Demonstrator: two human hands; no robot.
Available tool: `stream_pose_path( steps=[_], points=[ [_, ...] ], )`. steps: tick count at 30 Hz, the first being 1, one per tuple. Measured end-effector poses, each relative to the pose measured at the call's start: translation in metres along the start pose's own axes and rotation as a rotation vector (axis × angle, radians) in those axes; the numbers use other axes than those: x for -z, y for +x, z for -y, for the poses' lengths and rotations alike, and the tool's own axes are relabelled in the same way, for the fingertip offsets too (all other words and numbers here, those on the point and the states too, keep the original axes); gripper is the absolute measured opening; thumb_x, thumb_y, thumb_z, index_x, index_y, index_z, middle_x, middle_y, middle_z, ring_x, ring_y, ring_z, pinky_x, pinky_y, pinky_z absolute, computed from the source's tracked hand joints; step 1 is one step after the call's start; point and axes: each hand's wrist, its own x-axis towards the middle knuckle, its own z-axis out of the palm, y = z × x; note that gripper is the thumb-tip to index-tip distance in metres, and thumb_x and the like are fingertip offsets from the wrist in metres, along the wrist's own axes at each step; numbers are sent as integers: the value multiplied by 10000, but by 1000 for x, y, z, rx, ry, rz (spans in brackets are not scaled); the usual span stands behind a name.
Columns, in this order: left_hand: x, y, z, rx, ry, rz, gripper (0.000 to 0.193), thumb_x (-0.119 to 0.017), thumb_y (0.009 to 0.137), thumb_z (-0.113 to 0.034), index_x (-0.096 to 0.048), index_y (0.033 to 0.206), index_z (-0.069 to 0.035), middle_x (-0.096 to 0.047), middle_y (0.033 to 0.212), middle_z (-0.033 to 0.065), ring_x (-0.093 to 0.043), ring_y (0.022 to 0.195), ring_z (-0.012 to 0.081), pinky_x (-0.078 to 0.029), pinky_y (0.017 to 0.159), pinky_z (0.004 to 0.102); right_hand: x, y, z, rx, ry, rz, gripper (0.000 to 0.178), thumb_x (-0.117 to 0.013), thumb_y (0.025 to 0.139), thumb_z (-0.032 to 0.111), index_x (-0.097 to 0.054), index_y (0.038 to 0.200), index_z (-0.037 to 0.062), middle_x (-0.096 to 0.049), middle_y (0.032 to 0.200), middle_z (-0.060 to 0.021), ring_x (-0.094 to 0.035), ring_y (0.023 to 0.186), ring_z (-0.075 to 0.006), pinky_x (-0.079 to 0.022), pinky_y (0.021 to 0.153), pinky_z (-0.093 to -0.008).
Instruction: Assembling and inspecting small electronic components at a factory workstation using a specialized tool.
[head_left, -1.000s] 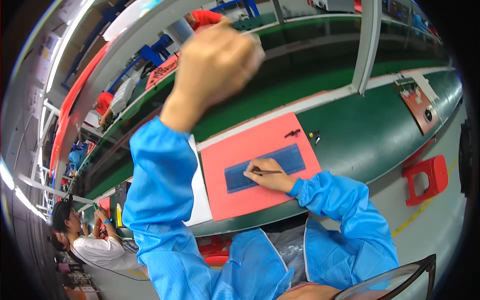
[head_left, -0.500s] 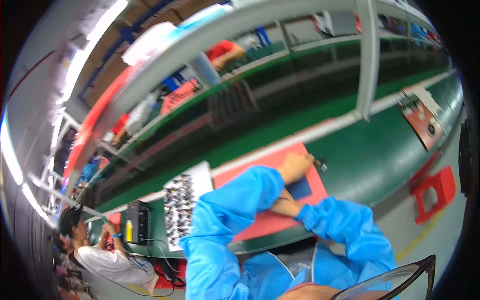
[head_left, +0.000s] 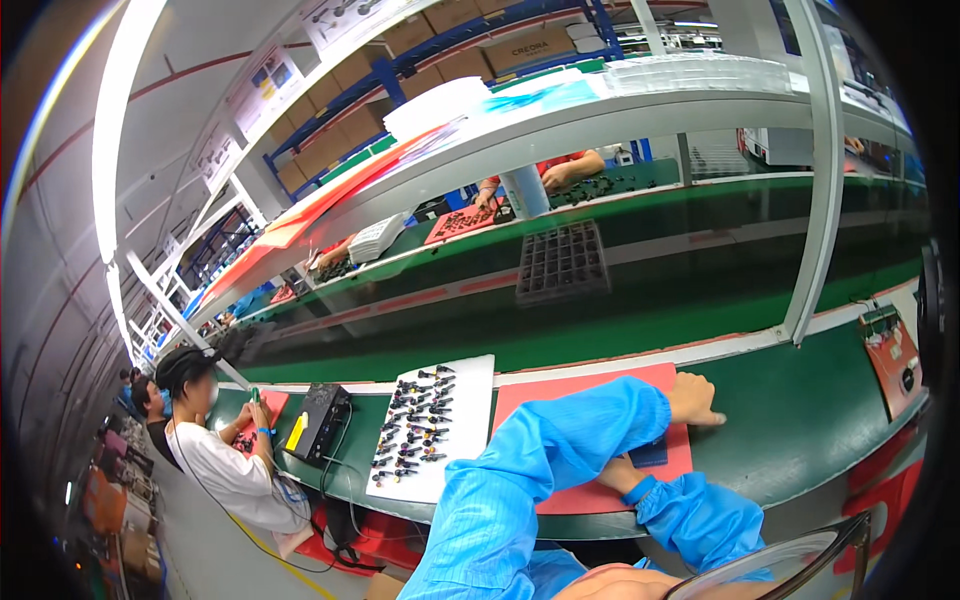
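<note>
My left hand [head_left: 694, 401] reaches across to the right, over the far right corner of a pink mat [head_left: 575, 497] and the green bench beside it. Its fingers are curled down to the bench top; anything under them is hidden. My right hand [head_left: 620, 474] rests low over the mat beneath the left forearm, which hides most of its fingers. Beside it lies a small dark blue pad [head_left: 652, 454]. Left of the mat, a white board [head_left: 472, 385] carries rows of small black parts [head_left: 412, 425] with yellowish and reddish ends.
A black box [head_left: 318, 422] with a yellow label and cables stands left of the board. A co-worker in white [head_left: 225, 445] sits farther left. A pink board with a small device [head_left: 893, 368] lies at far right. A grey post [head_left: 818, 200] rises behind the bench.
My head view has swung, so the bench sits lower and farther right. The left hand now covers the spot beside the mat where small dark parts showed. The right hand stays under the left forearm.
</note>
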Motion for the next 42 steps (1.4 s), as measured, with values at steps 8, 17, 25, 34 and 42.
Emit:
stream_pose_path(
  steps=[8,17,25,34,42],
  points=[
    [-29,10,-1,-75,111,-147,244,-648,609,-241,-659,697,-14,-637,740,183,-632,744,321,-498,643,425,0,-12,-3,-31,-78,104,433,-505,853,329,-495,1228,111,-445,1311,-122,-330,1260,-279,-196,1069,-385],
    [43,-46,57,73,39,-345,200,-645,673,-301,-701,766,-133,-645,716,114,-618,683,305,-492,622,417,19,25,26,69,141,-213,143,-634,768,128,-605,865,27,-637,774,-119,-628,690,-234,-501,615,-330],
    [45,-132,135,304,-399,-310,226,-682,710,-251,-693,798,-43,-651,730,132,-631,678,230,-479,615,314,31,29,44,-361,465,-261,168,-650,785,151,-581,751,2,-617,664,-74,-578,594,-114,-463,541,-247],
    [-16,-168,150,483,-347,-472,304,-583,792,-216,-627,971,26,-636,707,166,-630,694,276,-479,630,347,28,34,25,-494,709,-148,169,-665,774,153,-587,721,13,-598,637,-53,-579,587,-99,-462,513,-219],
    [-26,-217,159,489,-875,-560,343,-459,862,-138,-508,1154,34,-619,979,139,-593,920,198,-453,767,301,50,52,32,-722,810,34,141,-669,780,142,-599,764,20,-601,684,-46,-598,642,-105,-491,567,-209]
  ],
)
